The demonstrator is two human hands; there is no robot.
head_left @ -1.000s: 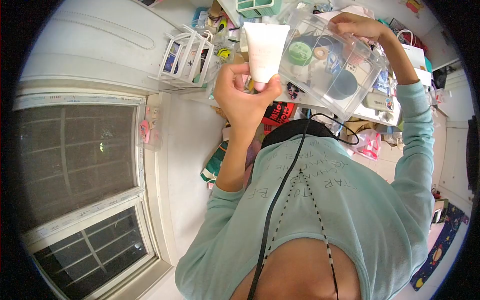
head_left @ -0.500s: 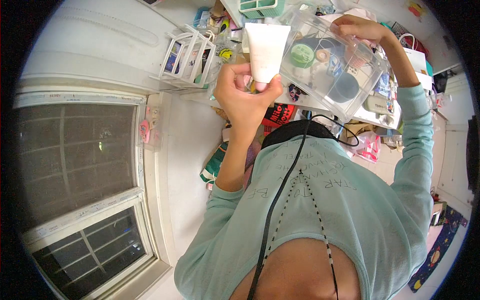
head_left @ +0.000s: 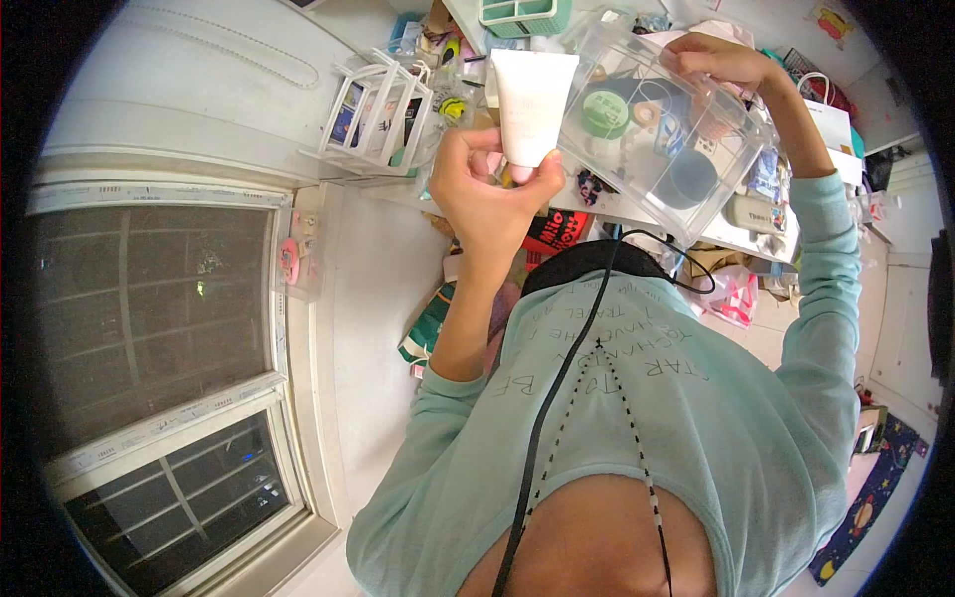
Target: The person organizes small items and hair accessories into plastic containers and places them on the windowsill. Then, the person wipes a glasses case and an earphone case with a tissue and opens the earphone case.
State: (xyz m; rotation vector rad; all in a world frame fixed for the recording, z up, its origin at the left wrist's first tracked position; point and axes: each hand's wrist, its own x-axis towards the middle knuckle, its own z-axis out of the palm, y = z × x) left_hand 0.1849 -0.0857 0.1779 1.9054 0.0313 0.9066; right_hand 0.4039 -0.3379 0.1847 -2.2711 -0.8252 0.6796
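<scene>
A white squeeze tube stands cap down in my left hand, whose thumb and fingers are closed round its pinkish cap. To its right is a clear plastic box, tilted above the desk. My right hand is closed on the box's far right edge, its fingertips partly hidden. Through the clear walls show a round green-lidded container, a dark blue-grey round shape and a small roll of tape.
A white rack stands left of the tube, and a mint basket lies beyond it. A pale case is on the desk's right part. A black cable runs down over the shirt. A barred window fills the left side.
The tube, my left hand and the clear box sit very slightly lower in view. Both grips stay the same.
</scene>
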